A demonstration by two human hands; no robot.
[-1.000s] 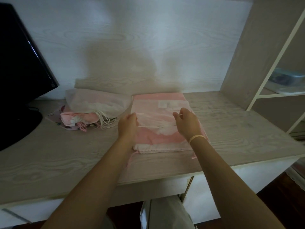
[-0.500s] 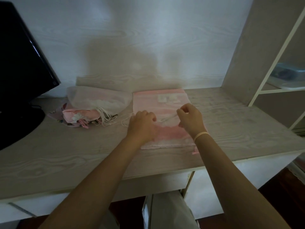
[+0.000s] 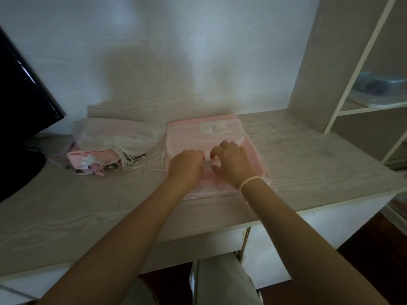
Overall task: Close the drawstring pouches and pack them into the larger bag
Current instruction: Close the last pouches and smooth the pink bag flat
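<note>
A flat pink drawstring pouch [image 3: 198, 130] lies on the desk before me, its gathered opening toward the desk's front edge. My left hand [image 3: 186, 167] and my right hand [image 3: 233, 162] sit close together on its middle, fingers curled and bunching the thin fabric between them. A white cord [image 3: 157, 165] loops out from the pouch's left side. To the left lies a pile of pouches: a sheer white one [image 3: 114, 135] on top, a pink flowered one [image 3: 92, 159] beneath.
A black monitor [image 3: 24, 102] and its stand occupy the desk's far left. An open shelf unit [image 3: 352, 102] rises at the right, with a clear plastic box [image 3: 381, 84] on a shelf. The wall stands close behind the pouches.
Both hands have moved inward from the pouch's two sides to its middle and now nearly touch, gathering the fabric. A white cord loop now shows at the pouch's left.
</note>
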